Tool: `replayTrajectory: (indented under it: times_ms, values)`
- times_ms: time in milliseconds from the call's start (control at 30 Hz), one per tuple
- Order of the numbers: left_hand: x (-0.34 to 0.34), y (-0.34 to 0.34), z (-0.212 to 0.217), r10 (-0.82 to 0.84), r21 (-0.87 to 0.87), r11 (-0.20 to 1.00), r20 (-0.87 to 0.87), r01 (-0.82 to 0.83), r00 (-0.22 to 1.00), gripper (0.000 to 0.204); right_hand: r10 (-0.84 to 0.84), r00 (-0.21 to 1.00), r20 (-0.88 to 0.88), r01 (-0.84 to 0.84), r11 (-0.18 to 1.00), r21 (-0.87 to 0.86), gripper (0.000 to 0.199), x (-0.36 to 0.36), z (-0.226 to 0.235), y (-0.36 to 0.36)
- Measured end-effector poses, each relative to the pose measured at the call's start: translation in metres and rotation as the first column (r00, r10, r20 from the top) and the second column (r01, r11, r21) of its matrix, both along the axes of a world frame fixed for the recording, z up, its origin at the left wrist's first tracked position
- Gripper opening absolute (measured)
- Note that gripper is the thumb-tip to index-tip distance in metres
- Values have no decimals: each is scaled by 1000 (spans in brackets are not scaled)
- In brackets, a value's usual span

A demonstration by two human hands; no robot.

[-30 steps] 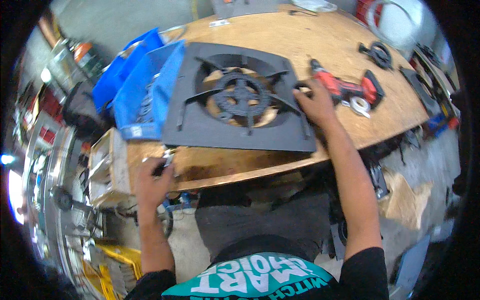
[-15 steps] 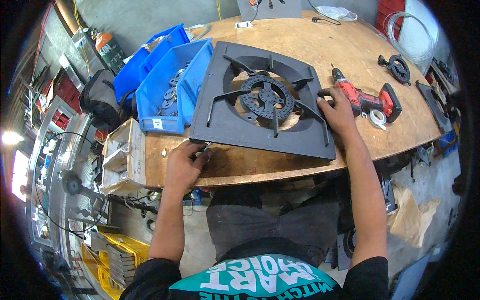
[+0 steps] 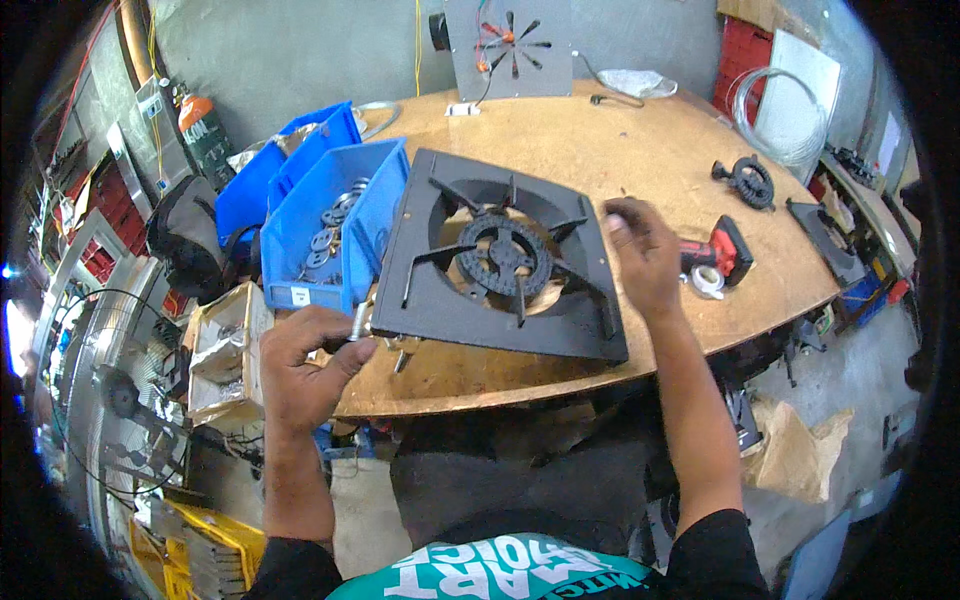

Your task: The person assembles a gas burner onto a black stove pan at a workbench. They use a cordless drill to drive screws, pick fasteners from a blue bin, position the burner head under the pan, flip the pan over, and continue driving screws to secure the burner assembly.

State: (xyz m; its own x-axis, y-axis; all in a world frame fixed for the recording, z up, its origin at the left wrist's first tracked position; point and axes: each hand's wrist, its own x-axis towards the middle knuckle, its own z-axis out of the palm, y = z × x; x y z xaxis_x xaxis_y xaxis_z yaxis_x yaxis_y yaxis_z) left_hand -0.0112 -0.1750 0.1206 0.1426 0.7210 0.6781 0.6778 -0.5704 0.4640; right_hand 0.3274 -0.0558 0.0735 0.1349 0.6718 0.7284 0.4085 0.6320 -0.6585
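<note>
A black single-burner gas stove [image 3: 560,327] stands tilted on the table before me, its round perforated burner [image 3: 510,262] in the middle under several pan-support arms. At its front left corner, a silver ribbed metal fitting [image 3: 360,320] sticks out; the thumb and fingers of my left hand [image 3: 305,370] close on it. A brass-coloured part [image 3: 400,345] shows below that corner. My right hand [image 3: 645,255] is beside the stove's right edge, fingers loosely bent and apart, nothing visible in them. It partly covers a red and black cordless drill [image 3: 728,250].
Blue bins [image 3: 318,280] of metal discs stand at the left, above a wooden box [image 3: 228,350]. A tape roll [image 3: 707,282] lies by the drill. Another burner [image 3: 750,182] and a black stove frame [image 3: 826,240] lie at the right. A metal panel [image 3: 513,50] stands at the back.
My left hand has moved left and now pinches the fitting at the stove's corner. My right hand has come off the stove's edge. The view has shifted, with the stove appearing lower and further left.
</note>
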Motion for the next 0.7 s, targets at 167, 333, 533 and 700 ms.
replayTrajectory:
  times_ms: [167, 333, 533, 700]
  values:
    - [55, 40, 51, -165, 141, 968, -268, 208, 949, 14, 655, 738, -161, -672, 695, -255, 24, -72, 51, -55]
    - [76, 81, 79, -175, 208, 937, -419, 282, 891, 11, 483, 824, -297, -533, 838, -119, 22, -92, 72, -45]
    - [52, 138, 66, -260, 69, 955, -272, 288, 926, 39, 239, 968, -71, -239, 971, 16, 23, -89, 69, -4]
    - [30, 217, 20, -42, -244, 957, 419, 157, 907, 70, -107, 874, 473, 76, 993, 85, 17, -82, 49, 57]
